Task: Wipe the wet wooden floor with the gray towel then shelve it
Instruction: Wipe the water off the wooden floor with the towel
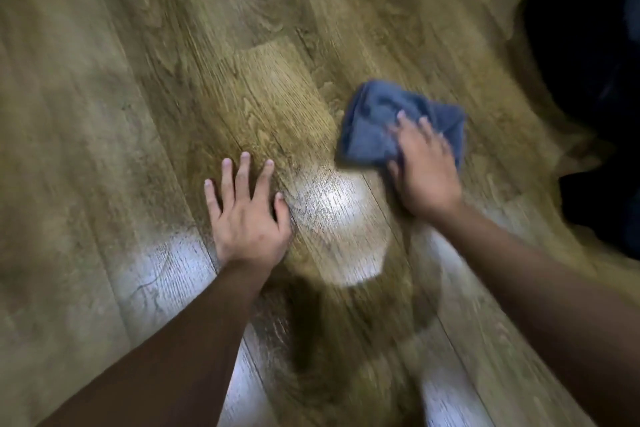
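Note:
The gray towel lies bunched on the wooden floor, right of centre. My right hand presses down on the towel's near part with fingers spread and fairly straight; the hand and towel are blurred. My left hand rests flat on the floor planks to the left, fingers splayed and holding nothing. Between the two hands a shiny, bright patch shows on the floor.
A dark shape, blurred, fills the upper right corner and right edge. More bright glare lies on the planks beside my left forearm. Bare planks stretch across the left and top of the view.

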{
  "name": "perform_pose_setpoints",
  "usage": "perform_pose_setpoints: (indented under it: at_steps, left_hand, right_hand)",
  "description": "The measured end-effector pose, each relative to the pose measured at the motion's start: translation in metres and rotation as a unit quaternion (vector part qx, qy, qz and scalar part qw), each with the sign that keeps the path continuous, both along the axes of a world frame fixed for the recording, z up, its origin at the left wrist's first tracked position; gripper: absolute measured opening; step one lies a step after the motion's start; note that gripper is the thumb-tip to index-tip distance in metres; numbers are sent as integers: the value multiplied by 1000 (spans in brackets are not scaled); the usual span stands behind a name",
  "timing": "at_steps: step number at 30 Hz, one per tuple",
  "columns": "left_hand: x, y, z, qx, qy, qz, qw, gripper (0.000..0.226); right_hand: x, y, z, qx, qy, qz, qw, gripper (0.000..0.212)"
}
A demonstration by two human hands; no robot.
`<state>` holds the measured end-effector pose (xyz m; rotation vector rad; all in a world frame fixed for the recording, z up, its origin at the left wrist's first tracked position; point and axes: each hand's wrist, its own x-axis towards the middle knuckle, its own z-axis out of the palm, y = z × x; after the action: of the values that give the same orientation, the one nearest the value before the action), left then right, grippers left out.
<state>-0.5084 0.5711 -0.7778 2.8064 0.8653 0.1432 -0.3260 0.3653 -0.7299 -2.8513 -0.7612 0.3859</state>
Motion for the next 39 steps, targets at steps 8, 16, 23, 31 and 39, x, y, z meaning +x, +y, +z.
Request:
perform_pose_setpoints:
  at_steps: [8,16,23,31,39]
  left_hand:
    - [-2,-1,-4,5,-6,2,1000,57]
    - [0,3,2,-24,41,-11,999,60]
    - [-4,7,24,-221,17,-51,974,41]
    - [-7,-42,118,-688,158,-62,705,56]
    - [-14,-45,144,-637,268,-177,701,42]
  right_hand:
    - [26,12,-4,60,-16,-96,993,52]
    - [-125,-44,3,31,-10,-46,998,52]
    - [-229,-58,34,-11,70,52,996,49]
    - [-208,-62,90,339,542,-135,757,39]
    - [-148,-96,117,357,582,-220,696,50]
